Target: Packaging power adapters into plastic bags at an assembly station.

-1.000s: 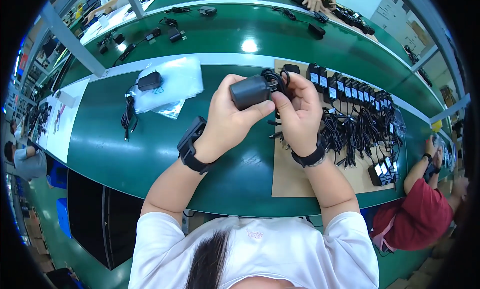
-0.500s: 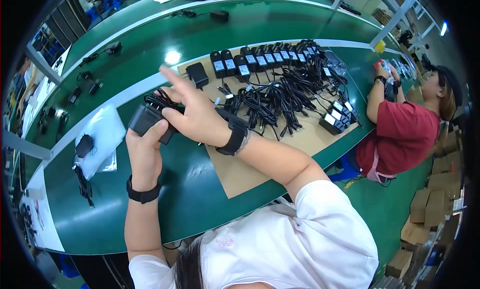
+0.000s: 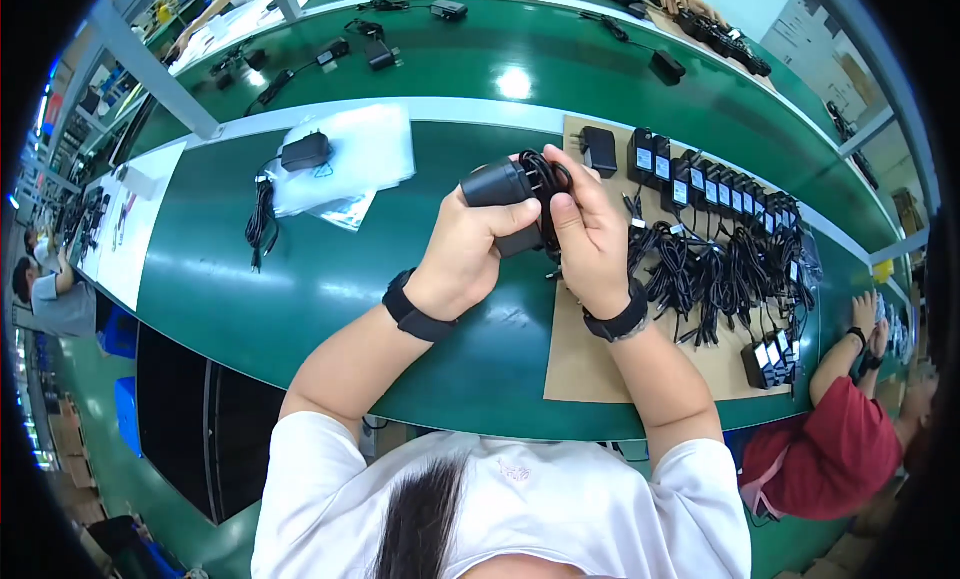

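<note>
My left hand (image 3: 462,254) is closed round a black power adapter (image 3: 494,185), thumb across its side, and holds it above the green bench. A black cable (image 3: 545,179) is bundled in loops against the adapter. My right hand (image 3: 595,249) closes on those loops, its thumb on the near side and its fingers mostly hidden behind. The hands are close together. To their right, a brown cardboard sheet (image 3: 580,364) bears a row of labelled black adapters (image 3: 725,191) with bundled cables (image 3: 735,279). One unlabelled adapter (image 3: 599,151) lies at the sheet's far left corner.
Left of my hands, another corded adapter (image 3: 304,152) rests on clear plastic bags (image 3: 375,144). A low barrier (image 3: 460,107) separates my bench from a green strip carrying scattered adapters (image 3: 378,54). A co-worker in a red shirt (image 3: 830,449) works at the right.
My right hand has gone from spread fingers to closing on the cable loops. My left hand keeps its hold on the adapter. The whole view has swung left.
</note>
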A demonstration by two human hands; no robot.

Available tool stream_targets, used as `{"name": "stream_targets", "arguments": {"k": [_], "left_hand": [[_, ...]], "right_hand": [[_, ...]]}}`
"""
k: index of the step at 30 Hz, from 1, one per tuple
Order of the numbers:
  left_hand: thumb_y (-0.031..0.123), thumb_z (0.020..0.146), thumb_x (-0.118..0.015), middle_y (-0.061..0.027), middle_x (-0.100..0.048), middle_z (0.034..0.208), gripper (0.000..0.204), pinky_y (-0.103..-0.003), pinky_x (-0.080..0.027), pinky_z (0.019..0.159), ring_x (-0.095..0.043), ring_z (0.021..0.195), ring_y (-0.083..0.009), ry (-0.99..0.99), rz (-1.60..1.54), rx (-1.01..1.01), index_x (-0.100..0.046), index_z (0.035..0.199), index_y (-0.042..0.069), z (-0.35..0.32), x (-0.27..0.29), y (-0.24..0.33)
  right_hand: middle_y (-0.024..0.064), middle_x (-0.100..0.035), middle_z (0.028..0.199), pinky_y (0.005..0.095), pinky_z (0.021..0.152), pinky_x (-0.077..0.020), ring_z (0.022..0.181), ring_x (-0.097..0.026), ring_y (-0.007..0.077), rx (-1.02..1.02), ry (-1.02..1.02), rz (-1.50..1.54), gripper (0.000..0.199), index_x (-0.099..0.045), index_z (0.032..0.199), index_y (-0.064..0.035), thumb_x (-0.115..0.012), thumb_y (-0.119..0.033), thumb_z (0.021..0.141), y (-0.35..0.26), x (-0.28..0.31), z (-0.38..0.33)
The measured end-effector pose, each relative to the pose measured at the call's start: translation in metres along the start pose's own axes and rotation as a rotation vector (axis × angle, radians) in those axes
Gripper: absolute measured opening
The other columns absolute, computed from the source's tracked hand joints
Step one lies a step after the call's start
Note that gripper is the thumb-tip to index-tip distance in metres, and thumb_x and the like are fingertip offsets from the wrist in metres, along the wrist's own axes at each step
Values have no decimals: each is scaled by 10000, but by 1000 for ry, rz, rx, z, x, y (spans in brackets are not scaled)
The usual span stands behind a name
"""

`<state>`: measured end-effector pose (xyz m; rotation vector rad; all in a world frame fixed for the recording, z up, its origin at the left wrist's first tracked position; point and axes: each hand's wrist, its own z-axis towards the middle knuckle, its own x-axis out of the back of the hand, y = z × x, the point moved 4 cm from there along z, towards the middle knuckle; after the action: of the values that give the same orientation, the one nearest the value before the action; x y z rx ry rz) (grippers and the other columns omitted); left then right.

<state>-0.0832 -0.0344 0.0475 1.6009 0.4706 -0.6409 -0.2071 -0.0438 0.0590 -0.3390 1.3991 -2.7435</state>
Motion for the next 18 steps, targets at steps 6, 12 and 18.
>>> {"name": "stream_targets", "arguments": {"k": [6,12,18], "left_hand": [[-31,707,-680,-56,-599,956,390,-285,-482,783,-584,861,-150,57,-28,-31,-546,1072,4,-3,-2,0],[-55,618,-710,-74,-628,903,423,-275,-506,732,-602,792,-141,4,239,-204,-566,1016,-42,8,4,14],[-68,613,-717,-72,-625,917,434,-280,-508,738,-602,793,-143,-69,272,-240,-570,1017,-15,11,8,6]], "right_hand": [[119,-531,1140,262,918,-375,1031,-513,163,41,49,-84,335,-470,1239,29,-445,-97,930,-4,-7,-7],[113,-480,1237,281,974,-337,1102,-477,174,-103,48,155,377,-451,1273,22,-459,-159,942,2,-4,1],[113,-455,1289,303,1009,-308,1186,-426,186,-266,-40,410,404,-442,1255,47,-393,-233,969,9,-7,5]]}}
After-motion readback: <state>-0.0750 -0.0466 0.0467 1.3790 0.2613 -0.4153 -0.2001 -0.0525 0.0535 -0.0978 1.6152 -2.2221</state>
